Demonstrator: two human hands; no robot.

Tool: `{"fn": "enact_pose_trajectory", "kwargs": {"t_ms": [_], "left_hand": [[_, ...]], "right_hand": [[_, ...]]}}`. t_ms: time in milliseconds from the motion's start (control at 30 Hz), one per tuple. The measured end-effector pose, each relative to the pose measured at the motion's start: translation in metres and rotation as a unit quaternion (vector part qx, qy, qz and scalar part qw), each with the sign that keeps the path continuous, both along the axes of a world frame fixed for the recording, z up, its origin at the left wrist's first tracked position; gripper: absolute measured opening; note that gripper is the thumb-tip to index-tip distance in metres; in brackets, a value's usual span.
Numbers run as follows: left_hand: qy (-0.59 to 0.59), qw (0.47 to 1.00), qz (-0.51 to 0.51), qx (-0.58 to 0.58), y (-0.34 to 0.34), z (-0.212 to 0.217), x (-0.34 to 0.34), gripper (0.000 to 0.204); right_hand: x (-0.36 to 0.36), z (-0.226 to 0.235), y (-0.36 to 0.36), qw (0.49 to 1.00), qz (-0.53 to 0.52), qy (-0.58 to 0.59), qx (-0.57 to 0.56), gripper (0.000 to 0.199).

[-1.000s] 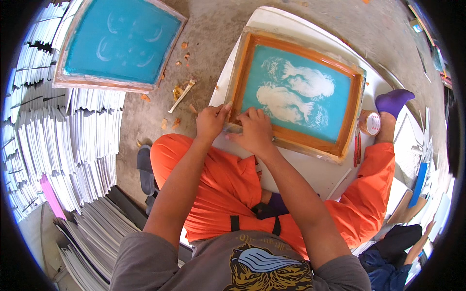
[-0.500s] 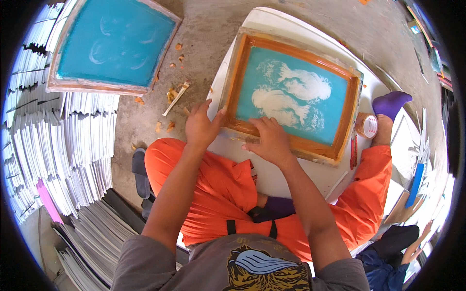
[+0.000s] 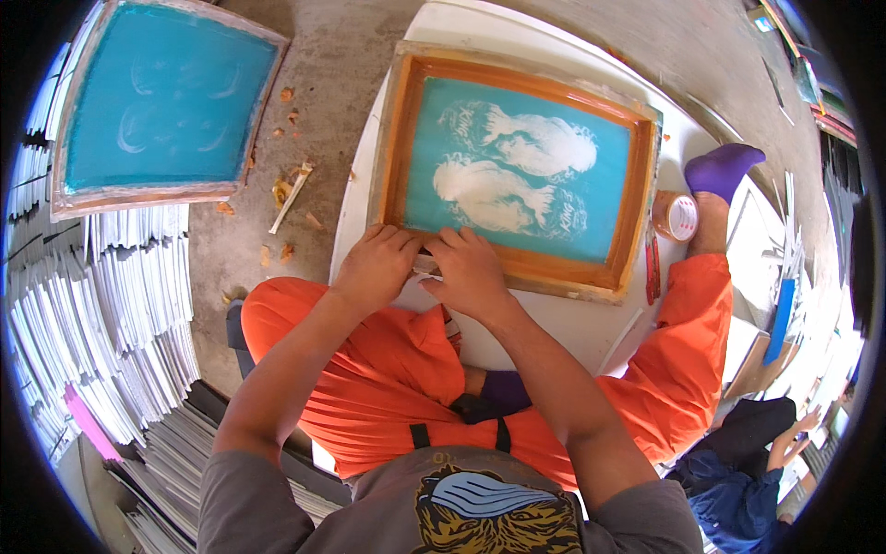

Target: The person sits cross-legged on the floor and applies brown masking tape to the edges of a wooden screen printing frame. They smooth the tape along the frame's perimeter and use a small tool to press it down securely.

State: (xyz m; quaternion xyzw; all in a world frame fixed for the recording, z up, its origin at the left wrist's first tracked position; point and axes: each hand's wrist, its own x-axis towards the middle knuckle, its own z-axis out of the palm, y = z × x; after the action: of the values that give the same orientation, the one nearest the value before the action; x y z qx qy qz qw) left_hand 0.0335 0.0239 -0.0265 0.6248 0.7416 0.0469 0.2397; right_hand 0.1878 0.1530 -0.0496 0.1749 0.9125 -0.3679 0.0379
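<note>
A screen-printing frame (image 3: 637, 194) with brown-taped inner edges lies on a white board (image 3: 521, 319) in front of me. Its turquoise mesh (image 3: 434, 208) bears two pale figures and some lettering. Near the left end of the frame's closest rail, my left hand (image 3: 377, 268) has its fingers curled over the wood. Close beside it, my right hand (image 3: 469, 272) grips the same rail, thumb below and fingertips on top. A small gap separates the two hands. Their undersides are hidden, so anything thin held there cannot be made out.
Another turquoise screen (image 3: 175, 102) rests at the far left by stacks of white sheets (image 3: 138, 286). A tape roll (image 3: 676, 216) and a red-handled tool (image 3: 652, 268) sit right of the frame. Peeled tape scraps (image 3: 281, 191) litter the floor. Another person (image 3: 738, 471) is at lower right.
My left hand has come from beside the frame's left corner onto the near rail, next to my right hand. Its spread fingers have curled. The whole view has shifted slightly.
</note>
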Motion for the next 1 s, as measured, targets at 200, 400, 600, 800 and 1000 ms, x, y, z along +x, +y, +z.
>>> {"fn": "enact_pose_trajectory", "kwargs": {"t_ms": [200,400,600,800,1000], "left_hand": [[0.019,0.999,-0.02,-0.02,0.008,0.007,0.0,0.039],[-0.031,0.999,-0.013,0.012,0.012,0.0,0.002,0.033],[0.007,0.998,-0.025,-0.055,0.018,-0.006,0.007,0.036],[-0.011,0.999,-0.028,0.012,0.015,-0.006,0.025,0.045],[0.019,0.999,-0.035,-0.004,0.019,-0.004,0.029,0.036]], "right_hand": [[0.011,0.004,0.012,0.998,-0.027,-0.032,-0.051,0.054],[0.017,0.01,0.015,0.996,-0.038,-0.049,-0.067,0.053],[0.034,0.012,0.024,0.996,-0.04,-0.066,-0.049,0.049],[0.046,0.015,0.021,0.997,-0.051,-0.057,-0.028,0.046],[0.064,0.01,0.027,0.997,-0.068,-0.043,-0.015,0.047]]}}
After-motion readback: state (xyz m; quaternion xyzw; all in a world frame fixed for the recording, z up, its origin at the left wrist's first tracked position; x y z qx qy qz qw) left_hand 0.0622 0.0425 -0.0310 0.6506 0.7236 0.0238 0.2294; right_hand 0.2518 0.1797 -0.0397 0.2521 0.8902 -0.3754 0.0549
